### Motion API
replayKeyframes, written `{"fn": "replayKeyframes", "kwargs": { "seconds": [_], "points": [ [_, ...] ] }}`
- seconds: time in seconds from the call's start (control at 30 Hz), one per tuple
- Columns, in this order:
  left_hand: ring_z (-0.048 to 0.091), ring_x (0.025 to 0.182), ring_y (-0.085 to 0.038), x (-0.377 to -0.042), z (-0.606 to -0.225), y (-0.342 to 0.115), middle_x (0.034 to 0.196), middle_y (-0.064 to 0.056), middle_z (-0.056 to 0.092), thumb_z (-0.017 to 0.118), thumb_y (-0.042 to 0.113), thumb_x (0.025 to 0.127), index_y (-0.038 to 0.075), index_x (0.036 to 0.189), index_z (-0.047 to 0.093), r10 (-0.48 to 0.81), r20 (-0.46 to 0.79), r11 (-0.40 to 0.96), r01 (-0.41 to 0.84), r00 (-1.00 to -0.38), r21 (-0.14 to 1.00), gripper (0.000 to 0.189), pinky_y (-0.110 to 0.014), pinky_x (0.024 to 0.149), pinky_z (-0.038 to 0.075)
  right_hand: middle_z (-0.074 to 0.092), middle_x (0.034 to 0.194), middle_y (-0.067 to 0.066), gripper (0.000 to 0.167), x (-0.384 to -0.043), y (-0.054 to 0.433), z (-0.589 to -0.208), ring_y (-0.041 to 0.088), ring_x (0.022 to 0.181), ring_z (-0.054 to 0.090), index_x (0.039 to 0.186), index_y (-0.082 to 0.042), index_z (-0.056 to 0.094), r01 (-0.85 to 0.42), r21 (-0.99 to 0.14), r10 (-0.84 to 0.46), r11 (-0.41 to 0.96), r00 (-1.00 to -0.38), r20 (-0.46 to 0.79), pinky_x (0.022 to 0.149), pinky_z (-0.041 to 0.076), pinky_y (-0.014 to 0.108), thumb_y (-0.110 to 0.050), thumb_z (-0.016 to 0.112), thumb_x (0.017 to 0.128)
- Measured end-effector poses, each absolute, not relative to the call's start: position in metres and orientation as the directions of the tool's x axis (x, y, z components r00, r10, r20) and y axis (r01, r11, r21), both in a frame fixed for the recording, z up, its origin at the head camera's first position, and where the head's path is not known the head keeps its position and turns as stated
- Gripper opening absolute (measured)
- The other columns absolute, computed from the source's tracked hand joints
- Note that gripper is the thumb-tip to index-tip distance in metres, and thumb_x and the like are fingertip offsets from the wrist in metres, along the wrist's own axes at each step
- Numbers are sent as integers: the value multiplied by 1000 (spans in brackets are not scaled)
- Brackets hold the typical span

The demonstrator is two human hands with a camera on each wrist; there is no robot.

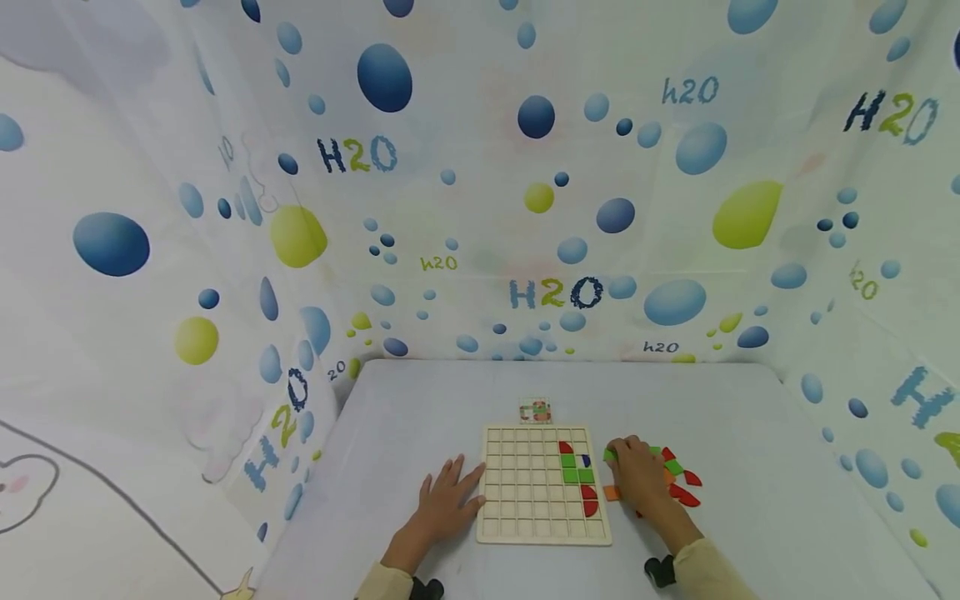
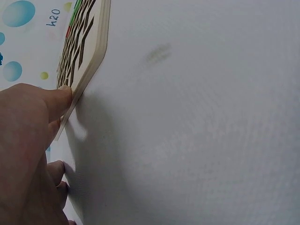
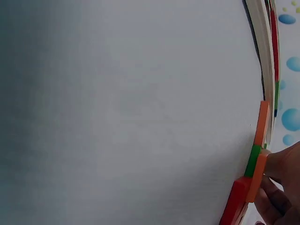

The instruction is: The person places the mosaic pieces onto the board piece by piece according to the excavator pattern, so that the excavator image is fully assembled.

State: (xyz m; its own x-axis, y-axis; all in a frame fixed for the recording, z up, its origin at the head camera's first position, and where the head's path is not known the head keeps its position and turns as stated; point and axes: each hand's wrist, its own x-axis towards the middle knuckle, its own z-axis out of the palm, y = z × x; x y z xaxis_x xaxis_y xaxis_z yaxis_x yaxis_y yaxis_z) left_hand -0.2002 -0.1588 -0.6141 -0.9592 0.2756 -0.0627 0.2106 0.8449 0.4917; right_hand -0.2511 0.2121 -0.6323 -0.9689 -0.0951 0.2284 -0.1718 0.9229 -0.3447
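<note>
A pale wooden grid board point(image 1: 543, 539) lies on the table, with red, green and dark blue tiles set in its right-hand columns. Beside its left edge, my left hand point(image 1: 447, 498) rests with fingers spread. Its thumb point(image 2: 58, 101) touches the board's rim in the left wrist view. To the right of the board, my right hand point(image 1: 641, 477) reaches over a loose heap of tiles, its fingers bent down. A green tile point(image 1: 608, 455) shows at its fingertips, which seem to pinch it; the hand covers part of the heap. An orange tile point(image 3: 257, 178) stands close by the thumb.
Behind the board lies a small picture card point(image 1: 536, 411). Red tiles point(image 1: 684, 496) and an orange tile point(image 1: 612, 493) lie around the right hand. The white table point(image 1: 420, 400) meets a bubble-printed curtain point(image 1: 480, 208) at its back and sides.
</note>
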Motion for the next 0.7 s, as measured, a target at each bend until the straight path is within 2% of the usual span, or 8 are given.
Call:
{"fn": "replayKeyframes", "kwargs": {
  "seconds": [0.2,0.47,0.7],
  "points": [
    [25,158,-48,-199,-614,-159,170,-23,30,59,42,107,20,159,48,271,-62,846,207,-960,491,58,-78,120,13,65,110,12,26,-241,208,-630,34,107,62,116,-6,71,-202,-309,-133,929,-964,230,88,47,60,-17,81,94],
    [25,158,-49,-198,-610,-158,170,-24,30,60,41,106,19,158,50,268,-63,843,203,-961,499,58,-79,120,13,66,115,11,24,-224,184,-611,32,111,64,118,-9,70,-256,-347,-206,902,-963,177,89,48,57,-18,79,97],
    [24,158,-49,-200,-616,-159,170,-24,30,60,42,106,21,159,49,271,-58,845,208,-961,493,58,-79,120,13,63,105,-5,18,-209,167,-607,19,103,60,104,-22,64,-342,-385,-317,857,-940,130,87,47,51,-23,80,95]
  ]
}}
